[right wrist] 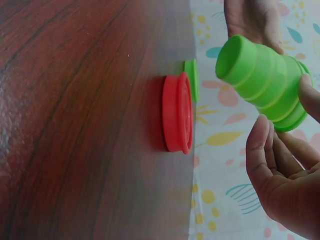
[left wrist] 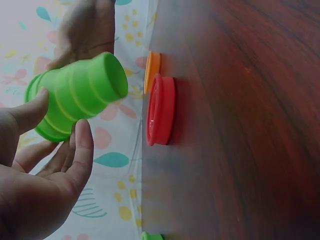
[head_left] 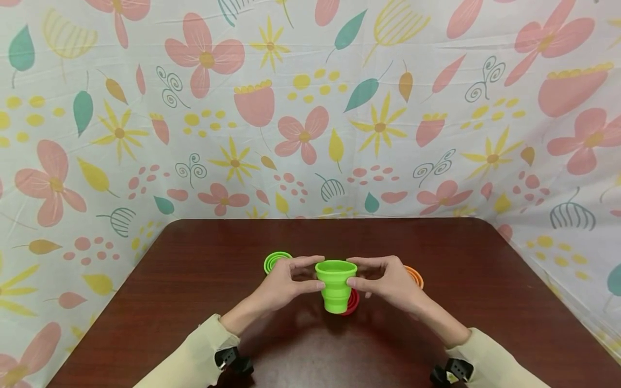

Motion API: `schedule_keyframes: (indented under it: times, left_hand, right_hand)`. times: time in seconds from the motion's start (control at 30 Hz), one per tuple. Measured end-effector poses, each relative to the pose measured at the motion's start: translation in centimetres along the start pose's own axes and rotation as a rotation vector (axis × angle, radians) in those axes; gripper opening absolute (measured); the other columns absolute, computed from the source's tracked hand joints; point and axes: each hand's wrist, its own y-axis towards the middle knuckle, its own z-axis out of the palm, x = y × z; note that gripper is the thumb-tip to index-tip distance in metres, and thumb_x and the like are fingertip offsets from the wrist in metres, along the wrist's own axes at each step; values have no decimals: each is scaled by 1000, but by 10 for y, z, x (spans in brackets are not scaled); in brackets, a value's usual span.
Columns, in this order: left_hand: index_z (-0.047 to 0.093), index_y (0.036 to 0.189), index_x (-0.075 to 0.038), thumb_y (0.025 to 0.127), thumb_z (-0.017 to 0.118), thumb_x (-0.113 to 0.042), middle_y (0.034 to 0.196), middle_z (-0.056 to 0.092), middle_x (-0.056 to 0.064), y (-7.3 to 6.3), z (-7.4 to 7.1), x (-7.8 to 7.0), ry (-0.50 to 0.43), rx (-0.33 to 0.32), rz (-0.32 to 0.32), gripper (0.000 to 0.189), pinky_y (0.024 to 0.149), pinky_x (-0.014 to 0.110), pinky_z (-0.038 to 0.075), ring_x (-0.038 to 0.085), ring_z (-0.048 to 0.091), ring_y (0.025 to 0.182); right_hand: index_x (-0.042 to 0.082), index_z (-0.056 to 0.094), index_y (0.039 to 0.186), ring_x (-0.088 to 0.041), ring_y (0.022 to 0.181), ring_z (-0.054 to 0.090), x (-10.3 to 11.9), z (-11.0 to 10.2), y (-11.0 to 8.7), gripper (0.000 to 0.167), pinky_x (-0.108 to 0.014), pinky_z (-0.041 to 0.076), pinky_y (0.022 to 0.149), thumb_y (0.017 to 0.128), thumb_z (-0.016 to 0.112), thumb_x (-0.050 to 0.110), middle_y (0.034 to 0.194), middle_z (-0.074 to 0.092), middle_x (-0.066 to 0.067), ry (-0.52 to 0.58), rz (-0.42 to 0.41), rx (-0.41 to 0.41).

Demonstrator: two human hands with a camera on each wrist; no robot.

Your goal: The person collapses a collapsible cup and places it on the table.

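Note:
Between both hands, a bright green collapsible cup (head_left: 336,288) is held up off the table, extended to its full stepped height with the wide rim on top. My left hand (head_left: 278,285) pinches its left side near the rim, thumb in front and fingers behind. On the other side, my right hand (head_left: 395,283) grips the rim area the same way. A flattened red collapsible cup (left wrist: 164,110) sits on the table below and behind the green one, partly covered by it in the head view.
Another flattened green cup (head_left: 277,261) lies beyond my left hand. Past the right hand is a flattened orange cup (head_left: 415,277), partly hidden by that hand. The dark wooden table (head_left: 320,355) ends at a flower-patterned cloth (head_left: 310,108).

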Motion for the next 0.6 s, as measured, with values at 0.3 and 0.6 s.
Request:
schedule_keyframes:
  times: [0.3, 0.6]
  left_hand:
    - [64, 144, -1, 97, 75, -2, 141, 63, 19, -3, 1, 6, -77, 41, 38, 48, 79, 41, 66, 25, 74, 103]
    - [63, 141, 5, 98, 74, -3, 140, 62, 22, -6, 5, 8, -100, 16, 58, 44, 84, 43, 65, 33, 70, 115]
  right_hand:
    - [1, 68, 138, -39, 72, 66, 1, 4, -3, 50, -46, 62, 69, 97, 78, 29, 106, 76, -12, -3, 70, 4]
    - [-3, 69, 134, -35, 69, 66, 0, 6, -4, 50, -39, 60, 77, 99, 76, 32, 88, 71, -24, -10, 101, 6]
